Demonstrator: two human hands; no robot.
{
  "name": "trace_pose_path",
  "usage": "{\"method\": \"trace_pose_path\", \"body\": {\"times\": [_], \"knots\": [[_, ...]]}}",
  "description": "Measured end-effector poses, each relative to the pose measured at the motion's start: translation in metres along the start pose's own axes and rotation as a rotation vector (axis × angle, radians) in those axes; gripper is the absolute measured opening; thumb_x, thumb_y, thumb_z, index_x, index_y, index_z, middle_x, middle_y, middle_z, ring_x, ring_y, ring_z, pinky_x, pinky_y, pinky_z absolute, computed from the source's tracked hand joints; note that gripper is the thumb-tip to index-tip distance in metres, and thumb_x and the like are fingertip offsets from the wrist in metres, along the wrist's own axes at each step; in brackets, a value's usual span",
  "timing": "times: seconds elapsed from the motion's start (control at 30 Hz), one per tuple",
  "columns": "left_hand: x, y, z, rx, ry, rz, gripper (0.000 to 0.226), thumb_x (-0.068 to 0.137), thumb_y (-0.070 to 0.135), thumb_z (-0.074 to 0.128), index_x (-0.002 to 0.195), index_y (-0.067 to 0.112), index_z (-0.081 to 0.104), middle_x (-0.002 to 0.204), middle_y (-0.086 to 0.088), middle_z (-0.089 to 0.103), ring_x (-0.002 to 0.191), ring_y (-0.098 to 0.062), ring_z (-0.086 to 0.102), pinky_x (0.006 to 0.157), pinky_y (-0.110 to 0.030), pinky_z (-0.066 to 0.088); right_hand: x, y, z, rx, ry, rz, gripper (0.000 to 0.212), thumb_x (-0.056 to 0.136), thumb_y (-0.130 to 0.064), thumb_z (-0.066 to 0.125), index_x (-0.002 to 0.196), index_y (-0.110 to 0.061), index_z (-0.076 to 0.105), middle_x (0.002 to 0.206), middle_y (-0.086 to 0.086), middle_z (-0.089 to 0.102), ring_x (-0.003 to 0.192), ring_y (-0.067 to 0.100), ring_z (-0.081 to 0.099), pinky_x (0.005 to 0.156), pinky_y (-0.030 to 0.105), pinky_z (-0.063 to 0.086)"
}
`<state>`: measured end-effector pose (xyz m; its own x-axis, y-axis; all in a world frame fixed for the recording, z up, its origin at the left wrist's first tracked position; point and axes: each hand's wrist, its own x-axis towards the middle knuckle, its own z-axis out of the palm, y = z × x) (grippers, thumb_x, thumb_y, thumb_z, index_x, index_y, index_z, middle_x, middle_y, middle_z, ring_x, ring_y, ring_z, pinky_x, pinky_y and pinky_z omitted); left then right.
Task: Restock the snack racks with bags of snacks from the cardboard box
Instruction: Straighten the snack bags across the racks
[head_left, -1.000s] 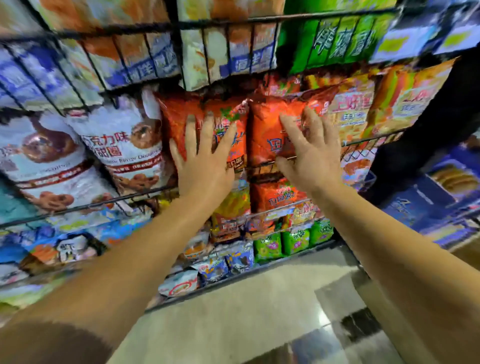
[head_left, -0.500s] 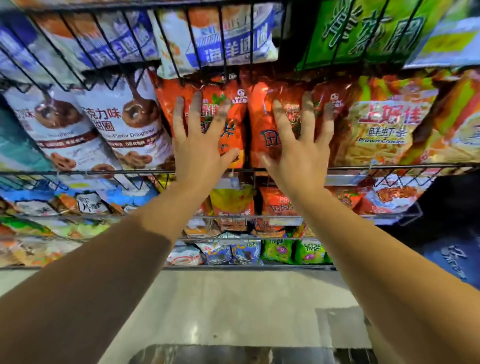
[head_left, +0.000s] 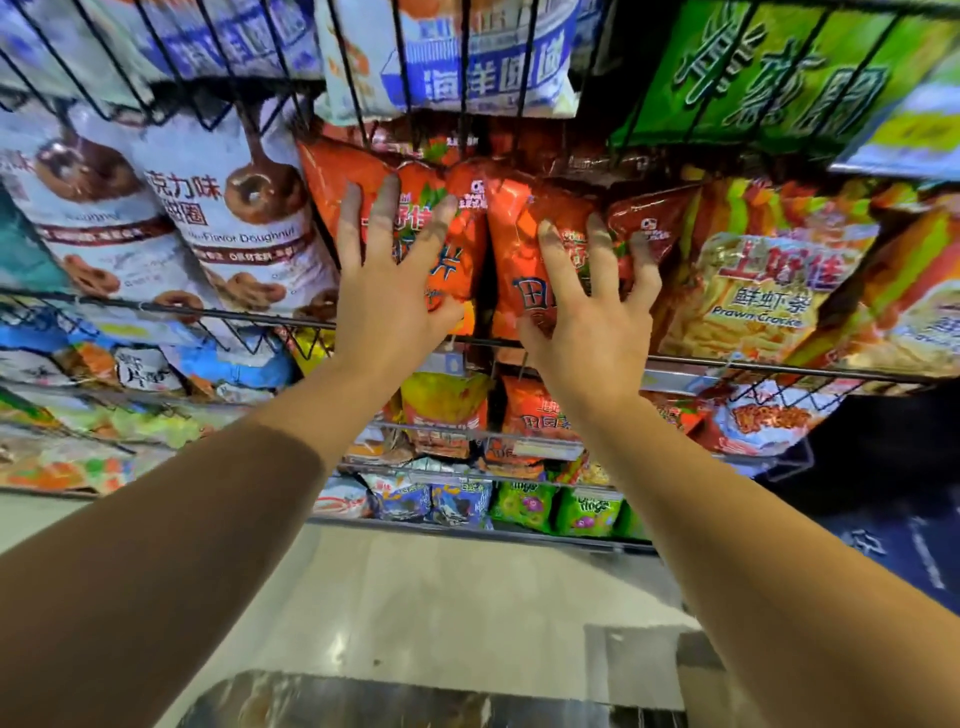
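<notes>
Both hands are flat-open: left hand (head_left: 387, 291) and right hand (head_left: 589, 322) press the shiny orange-red snack bags (head_left: 524, 228) upright behind the black wire rack (head_left: 218, 312) rail, probably so they don't flop forward.

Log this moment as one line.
left hand: flat on orange snack bag | right hand: fingers spread on neighbouring red-orange snack bag | black wire rack

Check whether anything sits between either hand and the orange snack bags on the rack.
Nothing visible does. The left hand lies flat on one orange snack bag, and the right hand on the orange bag beside it, both above the rack's front wire.
</notes>
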<state>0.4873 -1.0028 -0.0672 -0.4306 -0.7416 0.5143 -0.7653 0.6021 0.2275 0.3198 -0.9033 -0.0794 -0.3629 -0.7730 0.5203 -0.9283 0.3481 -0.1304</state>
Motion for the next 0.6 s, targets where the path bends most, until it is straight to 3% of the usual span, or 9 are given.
{"method": "trace_pose_path", "body": {"times": [0.13, 0.23, 0.33, 0.47, 0.6], "knots": [[-0.003, 0.004, -0.019, 0.001, -0.115, -0.026, 0.09, 0.076, 0.043, 0.069, 0.155, 0.037, 0.026, 0.164, -0.014, 0.014, 0.151, -0.042, 0.0, 0.109, -0.066, 0.034, -0.003, -0.001, -0.029, 0.018, -0.181, 0.027, 0.092, 0.081, -0.061, 0.067, 0.157, -0.039, 0.019, 0.162, 0.005, 0.025, 0.146, 0.043, 0.017, 0.1, 0.057, 0.046], [-0.003, 0.016, -0.045, 0.029, -0.227, -0.075, 0.085, 0.08, 0.044, 0.07, 0.153, 0.035, 0.027, 0.164, -0.01, 0.012, 0.152, -0.034, -0.003, 0.113, -0.069, 0.02, 0.001, 0.001, -0.062, 0.029, -0.344, 0.017, 0.093, 0.084, -0.057, 0.066, 0.156, -0.045, 0.008, 0.165, 0.0, 0.012, 0.149, 0.039, 0.007, 0.114, 0.061, 0.028], [-0.005, 0.029, -0.074, 0.033, -0.282, -0.107, 0.075, 0.086, 0.039, 0.066, 0.152, 0.031, 0.033, 0.161, -0.01, 0.019, 0.151, -0.033, 0.006, 0.117, -0.065, 0.014, 0.005, 0.005, -0.091, 0.138, -0.437, 0.002, 0.086, 0.089, -0.051, 0.064, 0.157, -0.043, 0.011, 0.167, 0.001, 0.008, 0.148, 0.041, 0.008, 0.116, 0.057, 0.028], [-0.018, 0.057, -0.095, -0.02, -0.259, -0.009, 0.064, 0.086, 0.032, 0.065, 0.146, 0.022, 0.046, 0.153, -0.011, 0.036, 0.144, -0.036, 0.026, 0.112, -0.061, 0.029, -0.004, 0.029, -0.124, 0.199, -0.423, -0.038, 0.081, 0.091, -0.043, 0.067, 0.159, -0.032, 0.022, 0.167, 0.005, 0.012, 0.15, 0.038, 0.017, 0.122, 0.049, 0.022], [-0.036, 0.121, -0.093, -0.112, -0.319, 0.064, 0.064, 0.087, 0.028, 0.065, 0.148, 0.022, 0.045, 0.152, -0.009, 0.039, 0.141, -0.033, 0.028, 0.116, -0.052, 0.027, -0.035, 0.085, -0.144, 0.196, -0.399, 0.002, 0.074, 0.09, -0.038, 0.07, 0.154, -0.023, 0.036, 0.164, 0.006, 0.023, 0.147, 0.035, 0.026, 0.118, 0.049, 0.029]]}}
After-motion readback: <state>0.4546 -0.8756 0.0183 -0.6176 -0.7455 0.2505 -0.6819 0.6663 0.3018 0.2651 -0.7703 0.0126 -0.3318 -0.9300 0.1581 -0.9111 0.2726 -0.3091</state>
